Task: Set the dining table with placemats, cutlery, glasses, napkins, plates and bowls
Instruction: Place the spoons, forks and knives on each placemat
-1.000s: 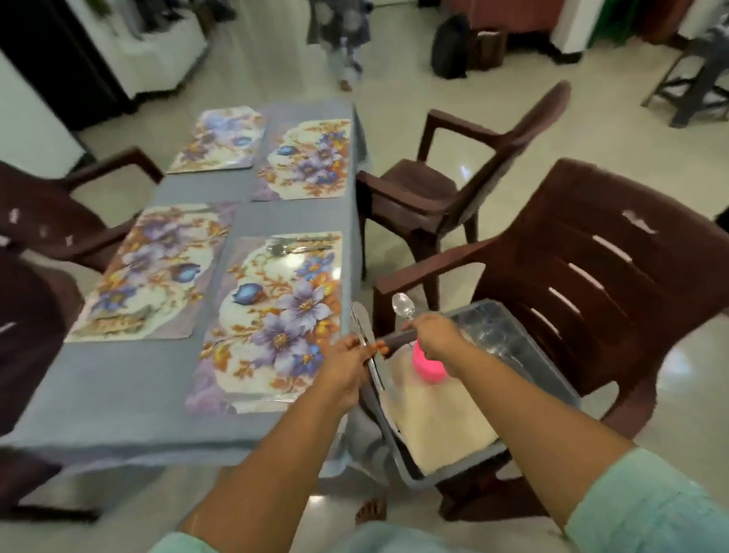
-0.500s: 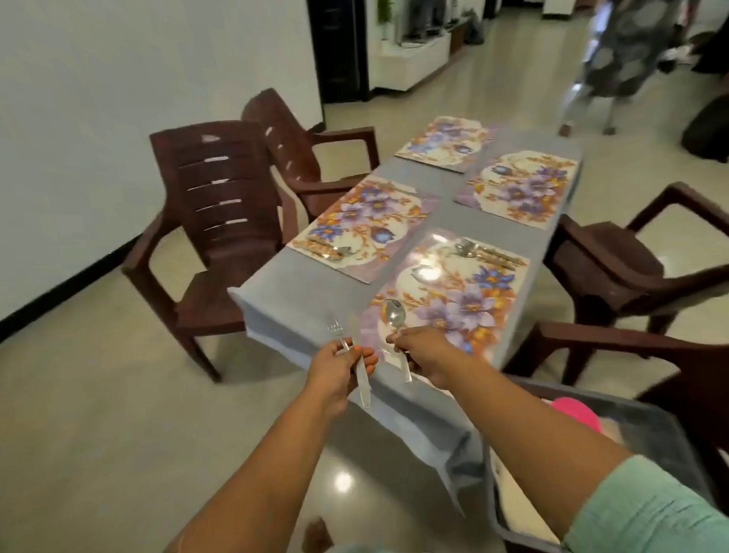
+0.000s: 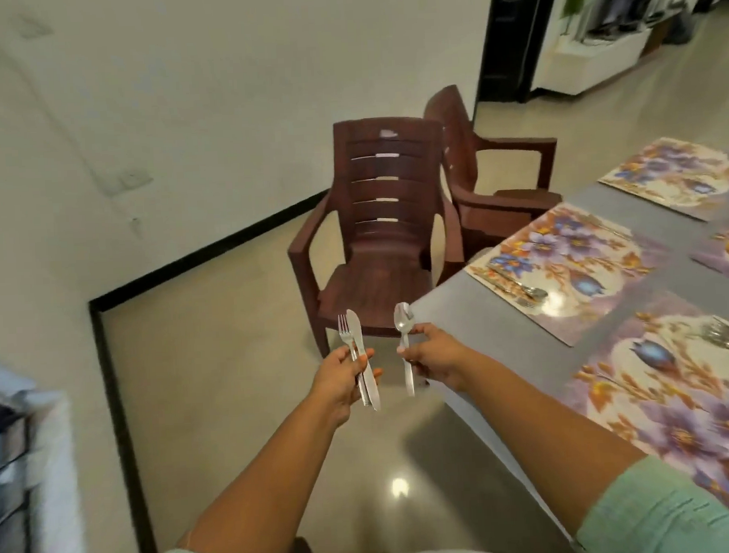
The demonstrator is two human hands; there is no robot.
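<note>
Cutlery now clear of the bin: left hand (image 3: 342,375) pinches fork (image 3: 345,331) and knife (image 3: 360,351), right hand (image 3: 435,352) pinches spoon (image 3: 403,321), view swung left along the surface (image 3: 452,314), likely toward an unset placemat (image 3: 680,170).

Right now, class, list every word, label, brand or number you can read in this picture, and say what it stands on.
None can be read.
The steel fork, knife and spoon: no readable stamp.
The floral placemats carry pictures only.
The brown plastic chair: no lettering visible.
</note>
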